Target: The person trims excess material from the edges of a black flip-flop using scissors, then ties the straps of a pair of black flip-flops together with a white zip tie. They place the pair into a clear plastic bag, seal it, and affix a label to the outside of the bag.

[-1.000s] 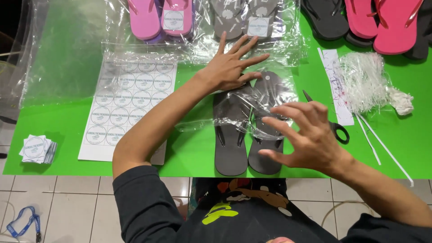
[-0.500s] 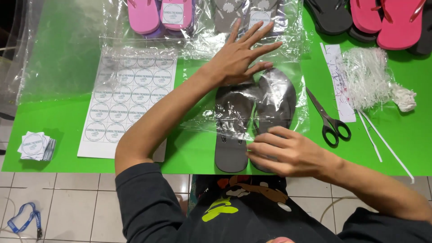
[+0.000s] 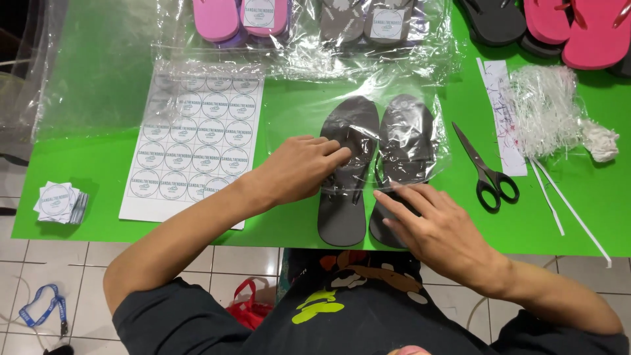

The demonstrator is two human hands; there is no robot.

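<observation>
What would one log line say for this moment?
left hand: on bag over grey sandals | right hand: on bag's near edge | scissors: right, untouched

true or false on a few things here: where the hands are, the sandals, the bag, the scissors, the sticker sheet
1. Both hands rest on the pair of dark grey sandals. True: the left hand lies on the left one, the right hand on the right one.
2. The sandals are fully inside the clear plastic bag. False: only the toe ends are in; the heels stick out toward the person.
3. The black scissors lie right of the sandals. True.
4. The right hand holds the scissors. False: they lie untouched on the green table.
5. The sticker sheet lies left of the sandals. True.
</observation>
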